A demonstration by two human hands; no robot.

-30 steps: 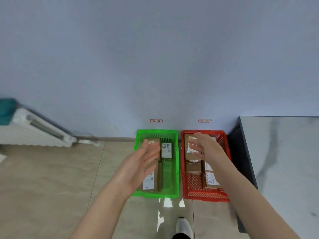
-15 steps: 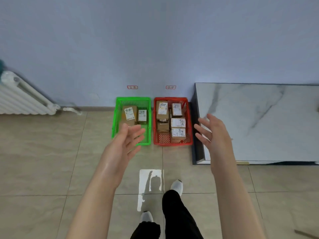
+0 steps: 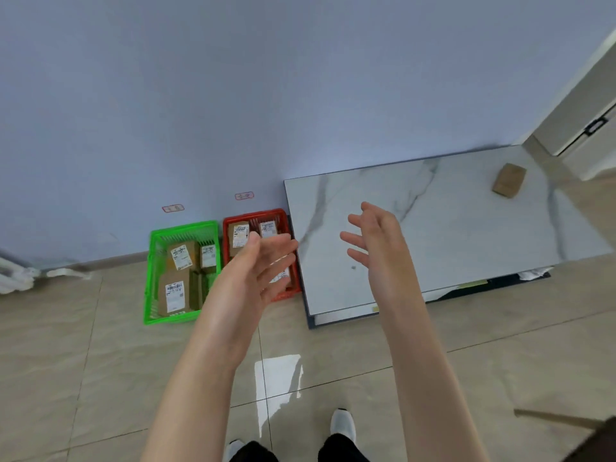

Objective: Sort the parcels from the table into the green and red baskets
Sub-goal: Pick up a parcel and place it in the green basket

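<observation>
Our left hand (image 3: 256, 275) and right hand (image 3: 376, 248) hang mid-frame, fingers spread loose, holding and touching nothing. One brown parcel (image 3: 509, 180) lies on the marble table (image 3: 450, 235) at upper right; the green basket (image 3: 151, 278) and red basket (image 3: 255, 216) at centre-left hold labelled parcels.

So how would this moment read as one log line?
left hand: open, empty | right hand: open, empty | table: one parcel left | green basket, red basket: hold parcels

Both forearms are showing bare, no sleeves reaching the left hand (image 3: 263, 271) or right hand (image 3: 376, 248). Below, the person is wearing dark trousers (image 3: 253, 453) and white shoes (image 3: 343, 423).
</observation>
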